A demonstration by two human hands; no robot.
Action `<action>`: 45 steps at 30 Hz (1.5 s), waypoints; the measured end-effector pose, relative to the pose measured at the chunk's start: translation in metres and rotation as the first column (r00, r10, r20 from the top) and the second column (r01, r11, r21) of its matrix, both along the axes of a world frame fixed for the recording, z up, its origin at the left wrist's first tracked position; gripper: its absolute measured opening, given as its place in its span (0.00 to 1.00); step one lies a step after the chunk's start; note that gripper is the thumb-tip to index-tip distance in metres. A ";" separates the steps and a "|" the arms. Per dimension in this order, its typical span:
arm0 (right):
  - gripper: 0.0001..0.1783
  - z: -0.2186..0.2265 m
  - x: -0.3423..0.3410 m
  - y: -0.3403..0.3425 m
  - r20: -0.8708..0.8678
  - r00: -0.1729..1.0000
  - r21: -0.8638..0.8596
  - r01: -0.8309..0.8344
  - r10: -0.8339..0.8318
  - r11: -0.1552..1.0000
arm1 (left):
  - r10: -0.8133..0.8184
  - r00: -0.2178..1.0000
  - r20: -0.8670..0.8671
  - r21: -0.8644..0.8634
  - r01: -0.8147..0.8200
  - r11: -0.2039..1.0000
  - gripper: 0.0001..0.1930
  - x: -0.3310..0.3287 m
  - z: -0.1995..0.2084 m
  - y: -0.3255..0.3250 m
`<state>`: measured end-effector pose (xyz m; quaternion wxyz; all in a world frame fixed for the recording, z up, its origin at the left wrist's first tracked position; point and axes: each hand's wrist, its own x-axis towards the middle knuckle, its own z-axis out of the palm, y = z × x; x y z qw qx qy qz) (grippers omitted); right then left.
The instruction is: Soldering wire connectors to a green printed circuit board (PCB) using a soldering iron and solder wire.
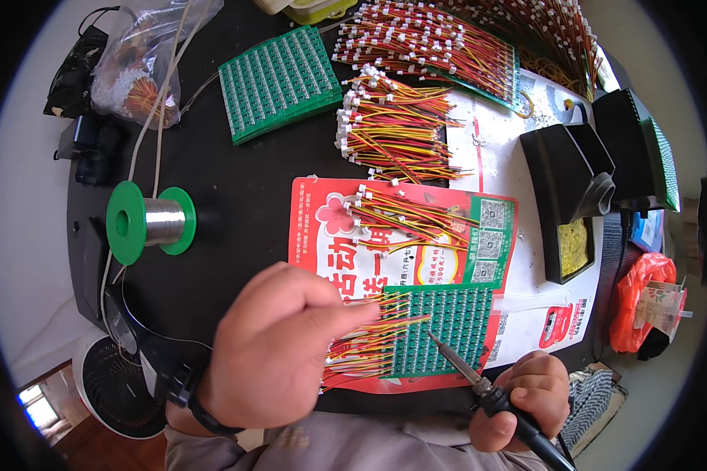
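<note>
A green circuit board panel [449,330] made of many small repeated units lies in front of me. Red and yellow wires [361,353] are lined up along its left edge, their ends over the board. My left hand [275,345], with a black band at the wrist, pinches a connector wire [407,319] between thumb and forefinger, its end reaching over the panel. My right hand [532,396] is wrapped round the handle of a soldering iron [459,364]. The iron's tip points at the panel, just below the wire's end; whether it touches cannot be made out.
Loose wires with white connectors [404,125] lie behind the panel. Stacked green panels [279,82] stand at the back. A green spool of solder [151,222] stands left. On the right are a black holder with a yellow sponge [573,250] and a red plastic bag [640,302].
</note>
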<state>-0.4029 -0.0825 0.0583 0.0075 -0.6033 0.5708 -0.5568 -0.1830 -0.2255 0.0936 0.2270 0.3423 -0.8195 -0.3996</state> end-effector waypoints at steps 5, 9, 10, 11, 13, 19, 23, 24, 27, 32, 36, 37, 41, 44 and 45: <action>0.16 0.000 -0.001 -0.001 -0.033 0.999 0.012 -0.033 0.033 0.999 | 0.023 0.996 -0.087 0.168 -0.008 0.986 0.07 -0.008 -0.002 0.018; 0.16 0.002 -0.003 -0.002 -0.050 0.998 0.041 -0.048 0.050 0.998 | -0.018 0.995 -0.102 0.165 0.035 0.986 0.05 -0.004 -0.003 0.019; 0.16 0.001 -0.003 -0.002 -0.050 0.997 0.044 -0.050 0.052 0.998 | 0.037 0.996 -0.083 0.134 -0.026 0.991 0.05 -0.003 -0.004 0.019; 0.17 -0.001 -0.002 -0.003 -0.047 0.998 0.038 -0.036 0.038 0.999 | 0.093 0.993 -0.065 0.102 -0.086 0.991 0.05 -0.002 -0.004 0.019; 0.17 0.000 -0.001 -0.003 -0.046 0.999 0.028 -0.023 0.024 0.999 | 0.153 0.987 -0.043 0.087 -0.149 0.985 0.05 -0.007 0.002 0.020; 0.18 -0.001 -0.003 -0.001 -0.044 0.998 0.027 -0.046 0.048 0.999 | 0.156 0.984 -0.082 0.073 -0.150 0.986 0.05 -0.004 0.001 0.020; 0.18 -0.001 0.004 -0.002 -0.015 1.000 0.007 -0.009 0.009 1.000 | 0.185 0.960 -0.211 0.299 -0.117 0.947 0.05 0.009 0.001 0.021; 0.18 -0.001 0.003 -0.002 -0.008 1.000 0.007 0.002 -0.001 1.000 | 0.180 0.960 -0.214 0.300 -0.111 0.948 0.05 0.015 0.001 0.018; 0.18 0.000 0.001 -0.003 -0.006 1.000 0.024 -0.005 0.005 1.000 | 0.026 0.943 -0.333 0.364 0.103 0.926 0.08 0.024 0.007 0.011; 0.17 0.001 0.001 -0.004 -0.015 0.999 0.011 -0.028 0.028 1.000 | 0.146 0.944 -0.297 0.117 -0.115 0.986 0.13 0.007 0.005 0.028; 0.17 0.002 0.003 -0.004 -0.014 1.000 0.038 -0.018 0.018 0.999 | 0.052 0.974 -0.219 -0.018 -0.058 0.998 0.16 0.001 -0.010 0.028; 0.17 0.003 0.003 -0.004 -0.012 1.000 0.037 -0.019 0.019 0.999 | 0.024 0.975 -0.221 -0.059 -0.038 0.998 0.17 -0.002 -0.014 0.029; 0.17 0.002 0.004 -0.005 -0.015 1.000 0.014 -0.012 0.012 1.000 | -0.067 0.980 -0.190 -0.114 0.046 0.992 0.16 -0.007 -0.014 0.034; 0.17 0.003 0.001 -0.004 -0.021 1.000 0.013 -0.020 0.020 1.000 | -0.084 0.978 -0.191 -0.228 0.039 0.973 0.13 -0.013 -0.021 0.039; 0.17 0.003 0.000 -0.003 -0.024 0.999 0.022 -0.038 0.039 0.999 | -0.046 0.985 -0.165 -0.269 0.000 0.963 0.12 -0.017 -0.019 0.041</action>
